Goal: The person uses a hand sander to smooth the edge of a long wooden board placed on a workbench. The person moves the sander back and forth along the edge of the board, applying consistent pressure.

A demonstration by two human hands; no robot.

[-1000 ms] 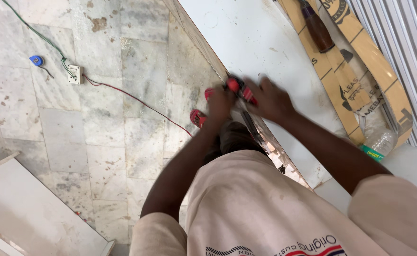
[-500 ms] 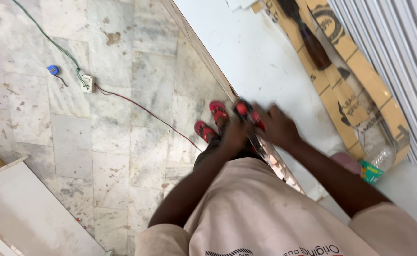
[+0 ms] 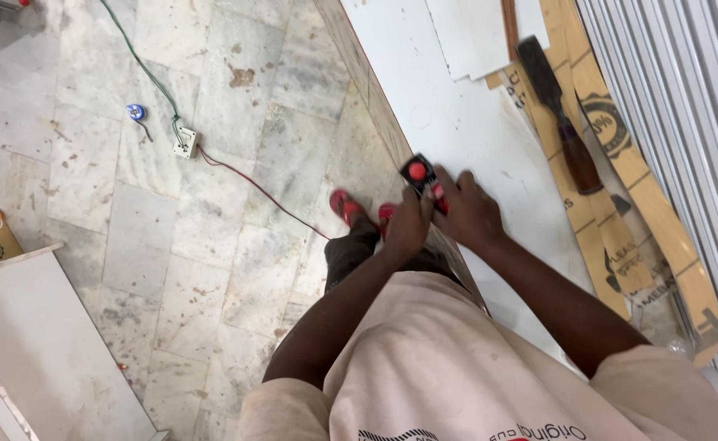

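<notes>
Gripping the small black-and-red tool (image 3: 421, 176) with both left hand (image 3: 406, 229) and right hand (image 3: 471, 214), you did best keeping it flat on the white board (image 3: 457, 122) edge.

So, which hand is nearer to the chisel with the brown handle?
Right. The right hand rests on the white board, on the side where the chisel lies, but apart from it. The left hand is further away, at the board's edge, holding the small black and red tool.

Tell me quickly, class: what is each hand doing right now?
Left hand: closed on the black tool with a red knob at the white board's edge.
Right hand: fingers curled on the same tool, pressing it to the board.
</notes>
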